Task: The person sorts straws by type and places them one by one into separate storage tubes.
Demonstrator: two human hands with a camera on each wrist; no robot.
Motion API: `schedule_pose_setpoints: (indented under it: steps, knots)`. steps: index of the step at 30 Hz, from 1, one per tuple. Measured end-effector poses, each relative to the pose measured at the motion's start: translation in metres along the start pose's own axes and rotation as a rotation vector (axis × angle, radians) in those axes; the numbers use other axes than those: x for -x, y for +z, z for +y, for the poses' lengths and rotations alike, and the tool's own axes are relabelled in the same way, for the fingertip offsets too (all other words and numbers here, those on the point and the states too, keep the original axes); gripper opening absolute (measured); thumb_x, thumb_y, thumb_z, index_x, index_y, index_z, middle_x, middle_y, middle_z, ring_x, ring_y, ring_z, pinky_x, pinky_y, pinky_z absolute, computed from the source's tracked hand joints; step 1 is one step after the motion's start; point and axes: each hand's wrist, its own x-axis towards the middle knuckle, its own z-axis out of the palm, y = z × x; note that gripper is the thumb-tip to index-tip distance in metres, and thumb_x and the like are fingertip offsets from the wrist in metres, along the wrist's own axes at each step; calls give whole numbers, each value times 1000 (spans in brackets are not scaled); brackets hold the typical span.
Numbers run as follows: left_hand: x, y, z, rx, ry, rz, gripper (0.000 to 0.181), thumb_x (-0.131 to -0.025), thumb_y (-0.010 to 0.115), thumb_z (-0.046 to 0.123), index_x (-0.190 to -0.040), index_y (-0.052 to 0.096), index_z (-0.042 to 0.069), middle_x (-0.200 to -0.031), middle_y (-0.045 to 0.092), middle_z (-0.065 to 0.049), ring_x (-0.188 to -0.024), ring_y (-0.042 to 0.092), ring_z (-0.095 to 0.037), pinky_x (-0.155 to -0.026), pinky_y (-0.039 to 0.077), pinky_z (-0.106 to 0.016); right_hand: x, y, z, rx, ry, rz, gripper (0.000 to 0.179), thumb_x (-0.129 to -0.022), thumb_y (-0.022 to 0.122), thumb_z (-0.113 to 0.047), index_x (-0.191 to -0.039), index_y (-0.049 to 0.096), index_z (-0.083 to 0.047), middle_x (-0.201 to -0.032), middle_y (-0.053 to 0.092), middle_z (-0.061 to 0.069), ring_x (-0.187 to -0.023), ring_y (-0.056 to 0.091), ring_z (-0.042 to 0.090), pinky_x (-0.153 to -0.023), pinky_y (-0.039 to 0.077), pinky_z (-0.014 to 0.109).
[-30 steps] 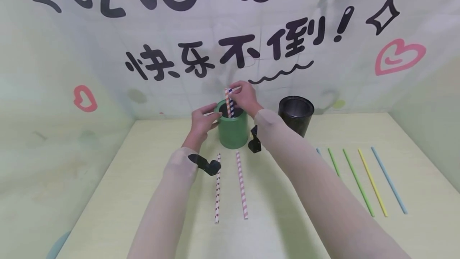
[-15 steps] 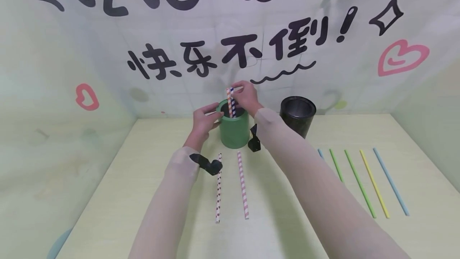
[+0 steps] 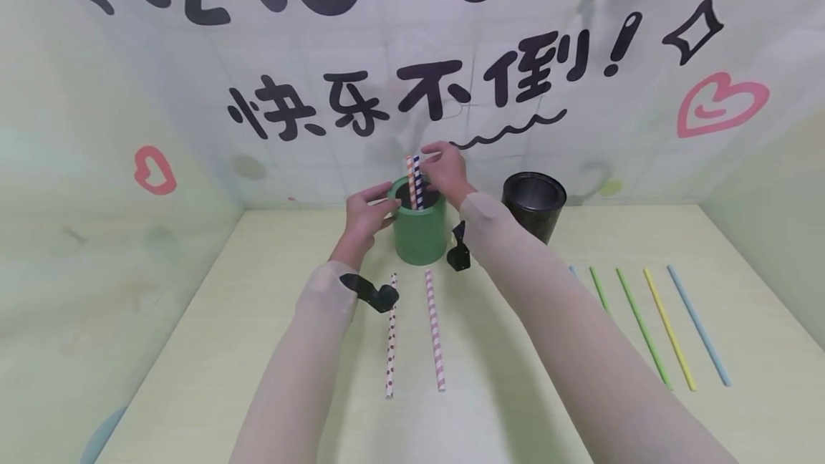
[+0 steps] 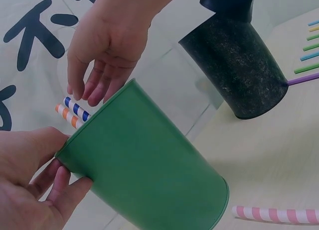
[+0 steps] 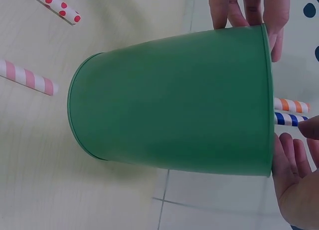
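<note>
At one green cup (image 3: pixel 420 240), two straws (image 5: pixel 287 119) inside — left hand (image 3: pixel 367 215) pinches its rim (image 3: pixel 422 213), right hand (image 3: pixel 446 167) slack-fingered

Two rows of black Chinese characters (image 3: pixel 430 70) cross the pale wall (image 3: pixel 322 170), a wavy line (image 3: pixel 509 132) beneath the lower one. A pink heart (image 3: pixel 169 176) marks the left side, and a larger heart (image 3: pixel 728 125) sits below a four-pointed star (image 3: pixel 712 20) at right.

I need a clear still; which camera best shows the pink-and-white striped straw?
Head view: the pink-and-white striped straw shows whole, unobstructed. Both wrist views catch only one end, rest out of frame.
</note>
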Motion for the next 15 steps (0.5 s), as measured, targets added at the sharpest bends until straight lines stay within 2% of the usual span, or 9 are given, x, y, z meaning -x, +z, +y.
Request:
schedule_pose_setpoints:
  steps: [5, 15]
  knots:
    - [0, 0, 0, -3, -5, -10, 45, -83, 60, -2, -127, 53, 4, -120, 51, -15, -106, 57, -27, -79, 53, -28, 2, -7, 0, -21, -7, -5, 34, -81, 60, 4, -114, 60, -3, -102, 59, 14, -84, 58, 23, -59, 57, 30]
    - [-1, 1, 0, -5, -15, -4, 45, -83, 60, -1, -127, 53, 5, -121, 51, -14, -108, 56, -26, -80, 53, -28, 20, -22, -3, -48, -19, -121, 28, -84, 61, -2, -113, 60, -3, -103, 57, 14, -92, 58, 26, -65, 57, 32]
